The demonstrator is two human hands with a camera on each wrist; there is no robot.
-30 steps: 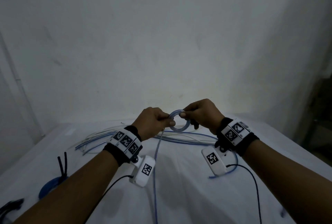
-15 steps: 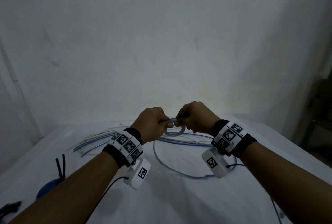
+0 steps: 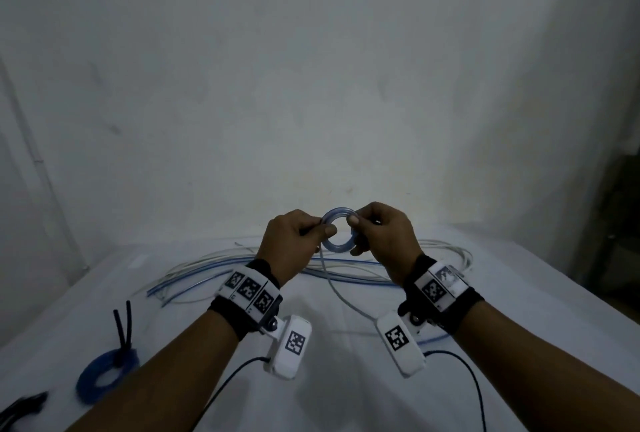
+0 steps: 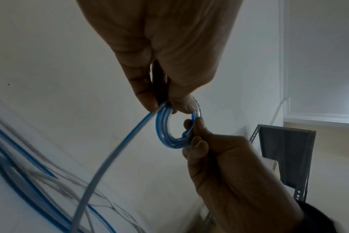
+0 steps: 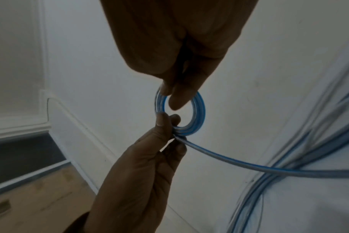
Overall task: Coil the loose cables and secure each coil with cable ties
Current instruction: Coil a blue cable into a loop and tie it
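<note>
A small coil (image 3: 339,247) of clear-and-blue cable is held above the table between both hands. My left hand (image 3: 320,229) pinches its left side, and my right hand (image 3: 355,220) pinches its right side. In the left wrist view the left thumb and fingers pinch the coil (image 4: 162,134) where the tail (image 4: 110,157) leaves it. In the right wrist view the right fingertips hold the top of the coil (image 5: 200,113), and the tail (image 5: 249,167) runs off to the right. The tail (image 3: 341,293) drops to the table and curves under my right wrist.
Several loose blue and clear cables (image 3: 207,274) lie across the far part of the white table (image 3: 346,397). A blue coil (image 3: 100,374) bound with a black tie lies at the near left, with more black ties (image 3: 20,411) at the corner. A metal shelf (image 4: 285,154) stands to the right.
The hands dipped with the coil half a second ago and have risen again. The trailing cable has swung from straight toward me into a curve to the right.
</note>
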